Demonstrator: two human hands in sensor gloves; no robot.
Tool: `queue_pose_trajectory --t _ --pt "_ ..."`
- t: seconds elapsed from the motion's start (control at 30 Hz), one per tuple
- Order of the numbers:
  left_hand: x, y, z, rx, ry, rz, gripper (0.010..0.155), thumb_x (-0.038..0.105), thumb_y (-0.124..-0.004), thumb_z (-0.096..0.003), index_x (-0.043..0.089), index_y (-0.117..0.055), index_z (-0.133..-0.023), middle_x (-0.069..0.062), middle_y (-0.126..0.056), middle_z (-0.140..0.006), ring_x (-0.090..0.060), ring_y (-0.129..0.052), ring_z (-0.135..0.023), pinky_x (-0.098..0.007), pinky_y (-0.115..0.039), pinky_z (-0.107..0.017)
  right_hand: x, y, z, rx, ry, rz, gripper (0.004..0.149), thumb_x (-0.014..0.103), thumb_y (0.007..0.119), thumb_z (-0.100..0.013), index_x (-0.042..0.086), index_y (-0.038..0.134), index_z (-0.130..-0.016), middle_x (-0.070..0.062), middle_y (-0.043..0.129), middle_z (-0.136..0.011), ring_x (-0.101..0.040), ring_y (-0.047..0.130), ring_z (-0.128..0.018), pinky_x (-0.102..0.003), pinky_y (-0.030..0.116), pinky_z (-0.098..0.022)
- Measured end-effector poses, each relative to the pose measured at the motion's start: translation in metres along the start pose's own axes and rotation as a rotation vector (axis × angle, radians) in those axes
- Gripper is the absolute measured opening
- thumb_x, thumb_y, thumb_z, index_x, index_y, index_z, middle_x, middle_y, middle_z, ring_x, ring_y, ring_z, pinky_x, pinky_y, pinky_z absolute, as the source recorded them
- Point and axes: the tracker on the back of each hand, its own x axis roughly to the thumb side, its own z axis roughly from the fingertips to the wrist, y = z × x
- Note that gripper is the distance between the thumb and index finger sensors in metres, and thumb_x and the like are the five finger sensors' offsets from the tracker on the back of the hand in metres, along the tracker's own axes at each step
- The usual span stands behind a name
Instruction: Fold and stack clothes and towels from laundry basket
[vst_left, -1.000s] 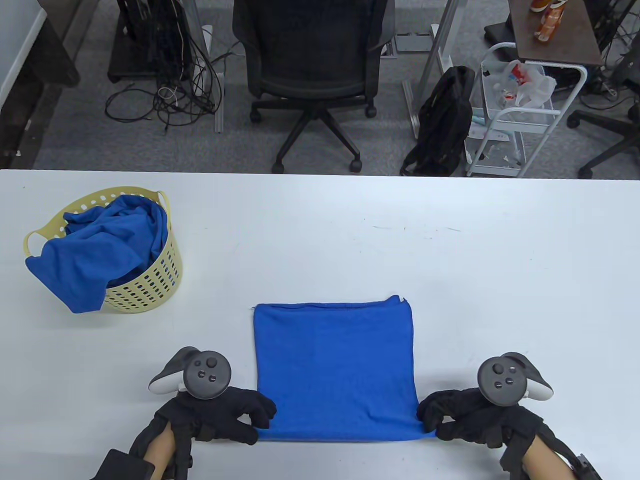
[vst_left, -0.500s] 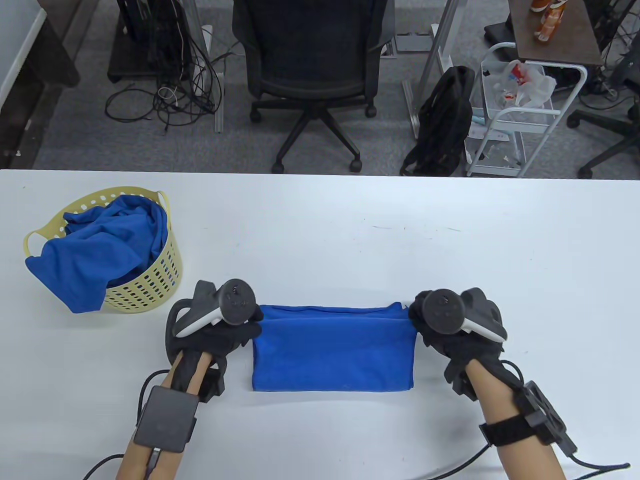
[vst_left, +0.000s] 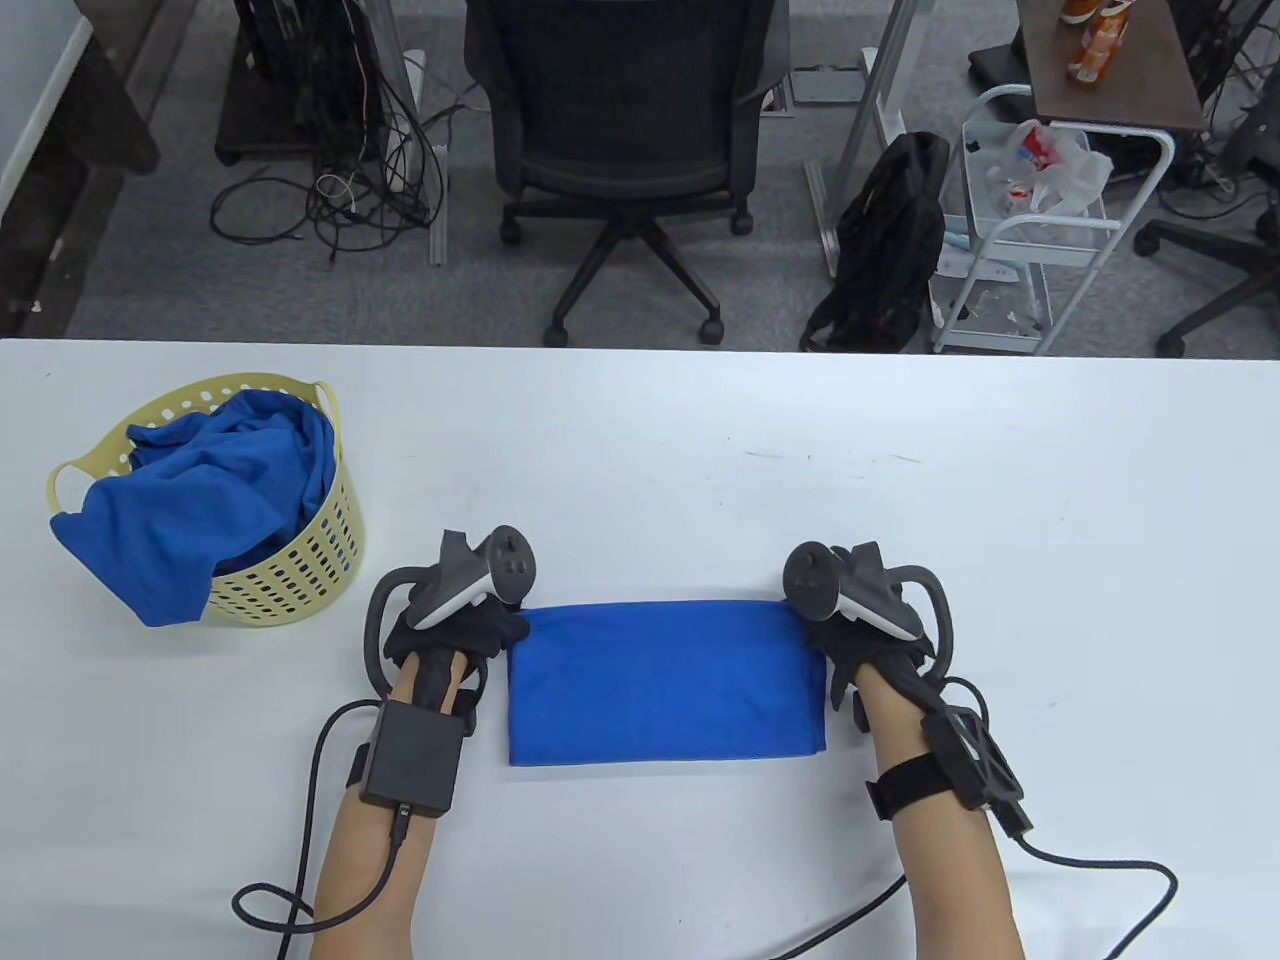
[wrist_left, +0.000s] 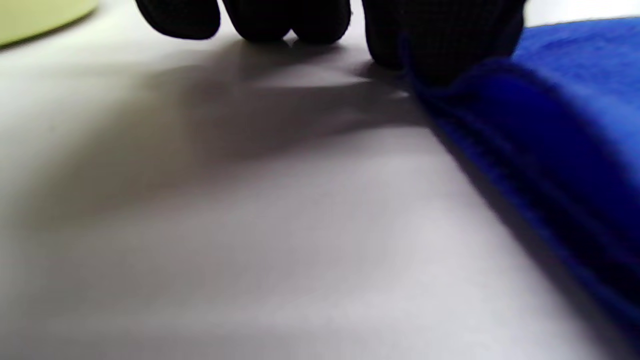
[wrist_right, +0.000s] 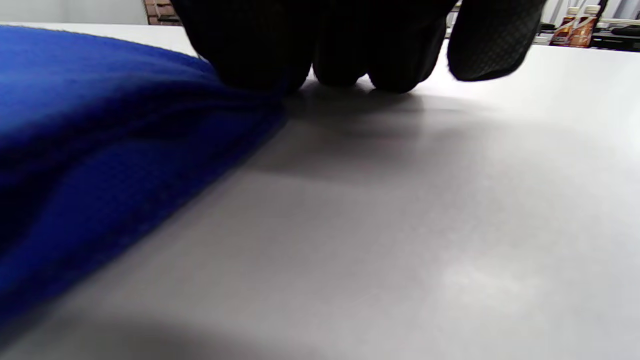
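Observation:
A blue towel (vst_left: 665, 680) lies folded in half on the white table (vst_left: 1000, 520), in front of me. My left hand (vst_left: 505, 625) holds its far left corner down at the table; the left wrist view shows a gloved finger (wrist_left: 430, 35) at the towel's edge (wrist_left: 565, 125). My right hand (vst_left: 818, 625) holds the far right corner; in the right wrist view its fingers (wrist_right: 260, 45) press on the towel (wrist_right: 100, 115). A yellow laundry basket (vst_left: 290, 580) at the left holds more blue cloth (vst_left: 200, 500), part of it hanging over the rim.
The basket's wall shows as a yellow patch in the left wrist view (wrist_left: 40, 15). Glove cables (vst_left: 1080, 865) trail across the table near its front edge. An office chair (vst_left: 625, 150) and a cart (vst_left: 1040, 220) stand beyond the far edge.
Both hands carried the towel's near edge up and over to the far edge, folding it in half. The hands have since lowered to the table at the far corners.

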Motion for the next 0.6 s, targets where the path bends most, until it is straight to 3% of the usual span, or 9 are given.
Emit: queue_pose_trajectory --t 0.13,0.27,0.33,0.4,0.43,0.53,0.6 --pt "0.0 -0.001 0.01 0.083 0.014 -0.052 0.064 0.052 -0.075 -0.0545 0.026 -0.062 -0.111 -0.014 -0.061 -0.121 -0.038 -0.075 -0.104 -0.056 -0.069 -0.074 -0.005 0.002 0.01 -0.046 0.1 0.025 0.058 0.033 0.071 -0.062 0.006 0.057 -0.111 -0.027 0.059 -0.111 -0.051 0.066 -0.095 -0.071 0.058 -0.066" --pt "-0.009 0.008 0.049 0.219 -0.062 0.038 0.075 0.053 -0.072 -0.0558 0.022 -0.047 -0.12 -0.02 -0.05 -0.125 -0.042 -0.067 -0.108 -0.059 -0.067 -0.074 -0.019 -0.01 0.035 -0.106 0.186 0.023 0.058 0.03 0.067 -0.065 0.002 0.052 -0.114 -0.031 0.057 -0.112 -0.055 0.065 -0.095 -0.072 0.057 -0.066" --pt "-0.011 0.011 0.072 0.295 -0.12 0.133 0.076 0.053 -0.072 -0.0561 0.022 -0.047 -0.12 -0.021 -0.05 -0.126 -0.044 -0.066 -0.109 -0.06 -0.067 -0.074 -0.02 -0.016 0.047 -0.063 0.219 -0.116 0.058 0.029 0.069 -0.066 -0.002 0.055 -0.113 -0.034 0.062 -0.109 -0.056 0.069 -0.091 -0.072 0.059 -0.064" --pt "-0.01 0.014 0.097 0.348 -0.171 0.193 0.074 0.053 -0.072 -0.0566 0.022 -0.049 -0.12 -0.021 -0.052 -0.125 -0.044 -0.068 -0.108 -0.06 -0.068 -0.073 -0.007 -0.019 0.057 0.073 0.241 -0.219 0.06 0.031 0.073 -0.066 -0.006 0.059 -0.111 -0.036 0.074 -0.1 -0.054 0.08 -0.082 -0.07 0.066 -0.061" --pt "-0.01 0.014 0.102 0.357 -0.177 0.195 0.072 0.052 -0.07 -0.0576 0.022 -0.049 -0.12 -0.021 -0.052 -0.125 -0.044 -0.068 -0.108 -0.06 -0.068 -0.073 -0.005 -0.019 0.058 0.097 0.243 -0.22 0.063 0.032 0.074 -0.066 -0.009 0.058 -0.112 -0.034 0.078 -0.097 -0.051 0.083 -0.08 -0.068 0.068 -0.06" --pt "-0.009 0.014 0.127 0.436 -0.178 0.163 0.071 0.051 -0.07 -0.0579 0.022 -0.05 -0.119 -0.02 -0.052 -0.125 -0.044 -0.068 -0.108 -0.06 -0.067 -0.073 0.017 -0.009 0.055 0.303 0.305 -0.109 0.082 0.041 0.078 -0.065 -0.019 0.05 -0.113 -0.036 0.079 -0.095 -0.053 0.083 -0.079 -0.069 0.07 -0.058" --pt "-0.01 0.01 0.138 0.47 -0.172 0.14 0.071 0.052 -0.071 -0.0574 0.023 -0.051 -0.119 -0.019 -0.054 -0.125 -0.043 -0.069 -0.108 -0.06 -0.068 -0.073 0.029 -0.001 0.052 0.293 0.358 -0.064 0.089 0.042 0.081 -0.062 -0.023 0.047 -0.112 -0.039 0.076 -0.094 -0.055 0.082 -0.078 -0.07 0.071 -0.056"
